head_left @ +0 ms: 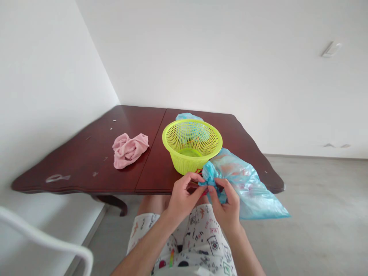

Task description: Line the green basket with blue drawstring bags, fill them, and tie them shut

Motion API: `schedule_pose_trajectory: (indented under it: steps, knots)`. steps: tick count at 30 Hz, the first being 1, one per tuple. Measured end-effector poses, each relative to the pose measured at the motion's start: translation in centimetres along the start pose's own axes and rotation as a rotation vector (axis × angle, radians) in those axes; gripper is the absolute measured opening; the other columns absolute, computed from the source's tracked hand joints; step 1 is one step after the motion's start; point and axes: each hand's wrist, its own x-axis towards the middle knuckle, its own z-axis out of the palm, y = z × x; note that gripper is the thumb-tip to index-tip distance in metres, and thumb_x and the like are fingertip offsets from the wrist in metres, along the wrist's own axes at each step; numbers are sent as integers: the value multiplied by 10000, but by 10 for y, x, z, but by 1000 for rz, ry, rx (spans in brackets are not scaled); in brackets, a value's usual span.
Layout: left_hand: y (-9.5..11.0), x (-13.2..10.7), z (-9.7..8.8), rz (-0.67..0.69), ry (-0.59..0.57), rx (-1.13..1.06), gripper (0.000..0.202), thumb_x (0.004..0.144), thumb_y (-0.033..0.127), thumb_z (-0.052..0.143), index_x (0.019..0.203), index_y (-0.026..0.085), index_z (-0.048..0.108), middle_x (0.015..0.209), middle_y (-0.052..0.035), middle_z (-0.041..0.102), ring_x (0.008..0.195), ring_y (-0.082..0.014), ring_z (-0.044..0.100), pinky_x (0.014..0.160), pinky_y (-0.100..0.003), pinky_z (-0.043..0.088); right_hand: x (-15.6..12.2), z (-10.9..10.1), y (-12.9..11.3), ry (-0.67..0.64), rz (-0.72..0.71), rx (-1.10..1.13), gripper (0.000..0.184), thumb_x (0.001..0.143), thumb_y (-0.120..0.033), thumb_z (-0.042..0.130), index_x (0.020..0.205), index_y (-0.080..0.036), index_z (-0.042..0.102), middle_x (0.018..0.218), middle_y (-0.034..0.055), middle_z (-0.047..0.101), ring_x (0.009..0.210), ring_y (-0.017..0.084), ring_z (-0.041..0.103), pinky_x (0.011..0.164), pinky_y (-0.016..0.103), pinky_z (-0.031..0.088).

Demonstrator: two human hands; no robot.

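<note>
A translucent blue plastic bag (250,184) lies over the table's front right edge, its gathered neck bunched up toward me. My left hand (185,193) pinches the left side of that neck between thumb and fingers. On the other side of the neck, my right hand (225,203) grips the crumpled plastic, thumb and fingertips pressed together. Something reddish shows through the bag, but I cannot make out what. A bit of red, string-like material peeks out near my left fingertips. Just beyond my hands stands a yellow-green perforated plastic basket (176,156).
The dark red-brown wooden table (155,165) meets a white wall. A crumpled pink cloth (129,150) lies on its left half. Behind the basket is another blue plastic bag (188,115). A clear loop-shaped scrap (57,178) rests near the left front edge. A white curved bar (46,241) is at lower left.
</note>
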Motion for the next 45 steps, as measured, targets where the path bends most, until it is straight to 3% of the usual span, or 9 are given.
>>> schedule_pose_trajectory:
  steps: [7,15,19,25,30,34,41,43,45]
  knots:
    - [-11,7,-6,-60,107,-32,299,1021,520,925,1050,259,780,978,-61,809,796,-209,774,720,-318,634,19,-18,14,103,145,82,161,1169,-368,740,1054,-257,759,1094,68,779,1022,250,745,910,388,609]
    - [-8,2,-16,-56,77,-41,431,1077,645,851,1131,228,761,1054,-74,805,918,-214,758,786,-300,633,27,-23,10,299,351,191,360,1151,-588,777,1091,-239,712,955,26,743,822,194,680,728,298,531]
    - [-10,-3,-13,-92,-157,-141,502,1068,634,881,1334,227,756,1208,-102,833,1050,-245,802,910,-346,676,24,-16,-5,175,299,259,284,1198,-534,722,1120,-261,721,950,22,732,826,197,695,743,308,552]
    - [-15,5,0,-76,-97,-170,375,1013,522,961,1130,204,800,1068,-69,868,944,-215,807,898,-324,670,24,-14,-11,-67,234,316,409,1147,-495,798,1510,-335,697,1211,57,797,1044,238,773,885,354,627]
    - [-9,9,-7,43,-62,18,213,1057,425,913,1067,223,847,1086,-68,905,967,-233,849,912,-335,689,30,-21,-9,-106,221,114,185,1130,-429,804,1225,-273,836,1033,31,823,909,222,740,832,343,589]
    - [-7,11,-13,112,16,66,117,1104,358,854,1086,243,860,1209,-94,931,1096,-267,895,968,-370,722,36,-27,-4,50,261,42,289,1151,-454,761,960,-238,778,850,-4,727,797,191,658,755,322,510]
    - [2,6,-20,405,148,314,74,1096,198,811,1046,245,783,1206,-96,874,1073,-233,853,932,-350,707,35,-21,0,300,238,63,204,1153,-411,767,1033,-249,734,963,13,697,907,212,664,813,343,530]
    - [4,5,-23,523,174,373,81,1097,183,801,1073,247,759,1172,-85,845,1056,-223,833,924,-339,693,33,-22,-4,285,156,4,93,1138,-344,754,1175,-259,743,1182,75,745,1117,269,721,900,392,580]
    - [3,4,-25,578,146,387,97,1113,161,757,1135,253,740,1151,-72,844,1037,-214,834,936,-335,688,32,-25,-9,232,4,-82,257,1116,-277,732,1374,-274,733,1517,150,717,1419,354,687,1080,516,598]
